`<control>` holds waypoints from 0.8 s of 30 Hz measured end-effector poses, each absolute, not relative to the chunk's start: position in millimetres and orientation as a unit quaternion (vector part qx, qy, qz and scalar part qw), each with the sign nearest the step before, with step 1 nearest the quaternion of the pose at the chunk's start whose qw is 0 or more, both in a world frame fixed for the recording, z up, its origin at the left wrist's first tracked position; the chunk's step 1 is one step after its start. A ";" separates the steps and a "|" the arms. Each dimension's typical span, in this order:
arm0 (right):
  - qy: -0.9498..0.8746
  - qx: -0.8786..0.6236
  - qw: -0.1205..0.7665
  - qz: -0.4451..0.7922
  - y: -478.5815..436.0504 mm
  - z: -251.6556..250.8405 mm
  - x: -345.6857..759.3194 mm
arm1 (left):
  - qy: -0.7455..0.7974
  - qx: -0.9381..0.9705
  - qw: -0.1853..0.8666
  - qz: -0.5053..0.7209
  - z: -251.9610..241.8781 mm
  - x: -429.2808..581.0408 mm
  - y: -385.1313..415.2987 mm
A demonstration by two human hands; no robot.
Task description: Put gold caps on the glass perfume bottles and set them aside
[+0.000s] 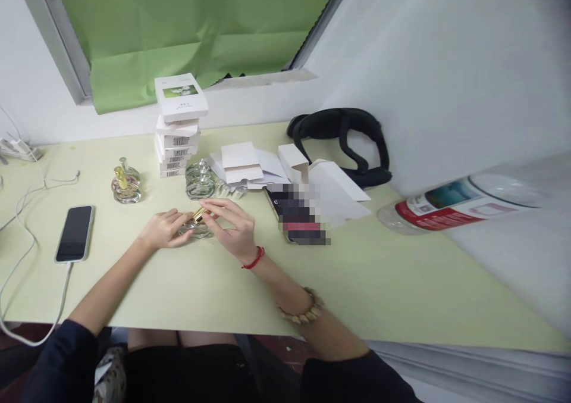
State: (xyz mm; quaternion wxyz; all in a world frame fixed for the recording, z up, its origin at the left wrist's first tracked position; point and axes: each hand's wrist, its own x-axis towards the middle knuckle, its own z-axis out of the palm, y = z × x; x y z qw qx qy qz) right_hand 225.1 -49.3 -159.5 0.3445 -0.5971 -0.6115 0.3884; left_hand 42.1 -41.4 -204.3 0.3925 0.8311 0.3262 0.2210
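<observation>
A clear glass perfume bottle [203,232] rests on the table between my hands. My left hand [167,229] holds it from the left side, fingers curled against the glass. From the right, my right hand [232,227] pinches a gold spray top [200,214] at the bottle's neck; whether it is fastened there I cannot tell. Just behind stand more clear glass bottles [199,181], with small clear caps [229,190] beside them. Off to the left are two bottles with coloured tops, the nearer one a gold-topped bottle [126,187].
Stacked white boxes [176,147] stand at the back. Unfolded white cartons [267,168] lie right of them, by a partly pixelated phone [297,215] and a black head strap [343,129]. A charging phone [75,233] lies left; a large plastic bottle [455,203] is at right.
</observation>
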 end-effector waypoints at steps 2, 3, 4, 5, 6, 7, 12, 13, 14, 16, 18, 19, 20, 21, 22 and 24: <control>-0.621 -0.588 0.347 0.385 -49.7 -159.0 225.2 | 0.332 0.827 0.396 0.221 -206.2 42.0 -42.7; -0.628 -0.583 0.347 0.382 -50.0 -159.0 225.0 | 0.335 0.825 0.396 0.223 -207.2 41.9 -43.3; -0.635 -0.578 0.345 0.379 -50.4 -159.1 224.7 | 0.336 0.824 0.395 0.225 -208.1 41.8 -43.8; -0.640 -0.575 0.344 0.375 -50.8 -159.3 224.3 | 0.338 0.824 0.394 0.227 -208.7 41.8 -44.1; -0.644 -0.574 0.342 0.372 -51.2 -159.6 223.8 | 0.338 0.824 0.392 0.228 -209.1 41.9 -44.3; -0.646 -0.574 0.341 0.370 -51.5 -159.9 223.4 | 0.339 0.825 0.391 0.228 -209.1 42.2 -44.5; -0.640 -0.582 0.337 0.370 -52.9 -161.3 223.0 | 0.342 0.826 0.389 0.223 -207.8 43.4 -44.9; -0.645 -0.579 0.331 0.372 -53.3 -161.6 223.3 | 0.343 0.826 0.389 0.220 -207.8 43.5 -45.2; -0.653 -0.574 0.322 0.374 -53.6 -161.9 223.5 | 0.343 0.827 0.388 0.219 -207.9 43.5 -45.6; -0.669 -0.562 0.305 0.378 -54.4 -162.5 223.7 | 0.344 0.827 0.386 0.219 -208.7 43.3 -46.5; -0.678 -0.558 0.297 0.376 -55.0 -162.8 223.5 | 0.344 0.826 0.387 0.222 -209.5 43.1 -47.2; -0.679 -0.559 0.296 0.374 -55.2 -162.9 223.2 | 0.344 0.825 0.389 0.225 -209.9 43.0 -47.5; -0.678 -0.560 0.296 0.373 -55.2 -162.9 222.9 | 0.344 0.823 0.391 0.226 -210.1 42.9 -47.7; -0.676 -0.561 0.297 0.374 -55.1 -162.7 222.5 | 0.343 0.822 0.393 0.227 -210.3 42.8 -47.8; -0.673 -0.562 0.298 0.378 -54.8 -162.4 222.0 | 0.342 0.822 0.395 0.227 -210.4 42.7 -47.9; -0.662 -0.565 0.304 0.387 -54.0 -161.5 220.9 | 0.341 0.822 0.397 0.223 -210.5 42.4 -48.0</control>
